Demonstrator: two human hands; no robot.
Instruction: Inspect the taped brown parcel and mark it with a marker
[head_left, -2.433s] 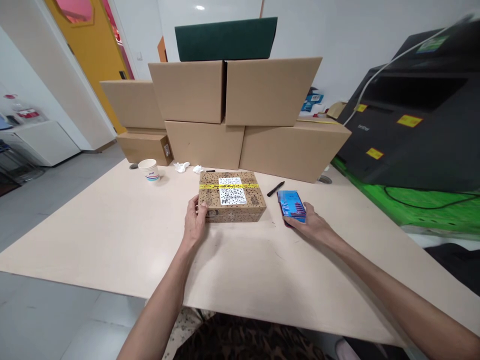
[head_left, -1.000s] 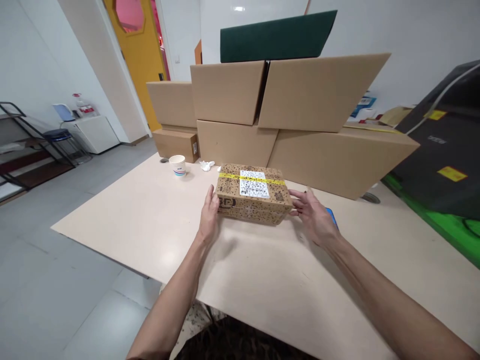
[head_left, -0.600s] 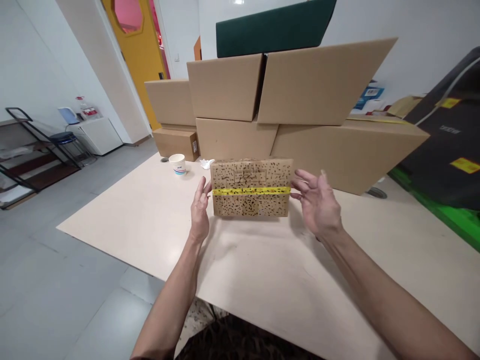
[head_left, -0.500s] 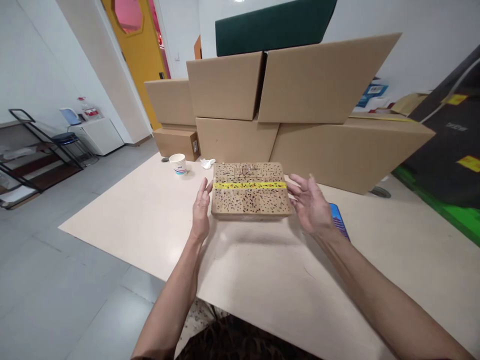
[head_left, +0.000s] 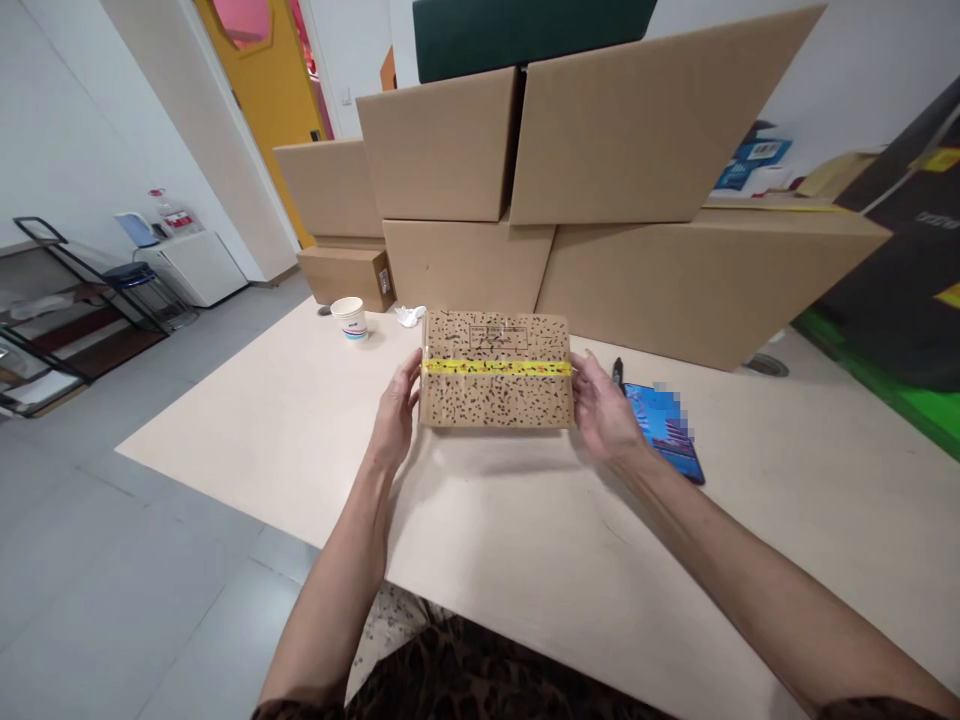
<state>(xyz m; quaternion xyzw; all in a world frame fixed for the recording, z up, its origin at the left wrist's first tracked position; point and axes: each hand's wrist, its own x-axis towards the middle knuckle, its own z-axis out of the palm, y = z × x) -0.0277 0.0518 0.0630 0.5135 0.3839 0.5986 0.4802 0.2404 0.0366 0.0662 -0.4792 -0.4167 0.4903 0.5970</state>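
A small cardboard box covered in dark specks, with a strip of yellow tape across it, is held between my two hands. Its broad face tilts towards me, and a shadow lies on the table below it. My left hand grips its left end, fingers partly hidden behind the edge. At the right end, my right hand presses with the fingers against the side. Just beyond my right wrist lie a blue flat item with a printed picture, partly blurred out, and a black marker.
Large cardboard boxes are stacked along the back of the pale table, a dark green box on top. A paper cup and crumpled tissue stand at the back left. A black cart is on the floor.
The box has tilted so that its top faces me more squarely. My right hand has moved left and closed in against its end. The marker and more of the blue item now show.
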